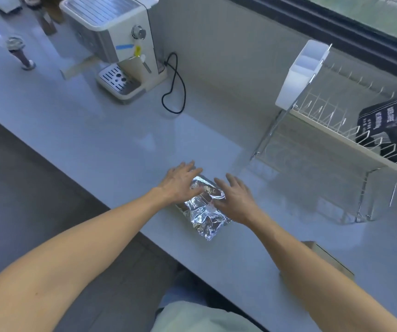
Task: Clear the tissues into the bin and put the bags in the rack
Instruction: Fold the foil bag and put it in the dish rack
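Observation:
A crumpled silver foil bag (204, 212) lies on the white counter (97, 130) near its front edge. My left hand (180, 182) rests flat on the bag's far left end, fingers spread. My right hand (237, 200) sits against the bag's right side, fingers apart and not closed around it. A black bag with white lettering (379, 123) lies in the wire dish rack (324, 116) at the right. No tissues and no bin are in view.
An espresso machine (113, 44) stands at the back left with a black cord (174, 85) looped beside it. A tamper (19, 52) stands further left. A white holder (300, 73) hangs on the rack's end. A brown box (329, 256) lies by my right forearm.

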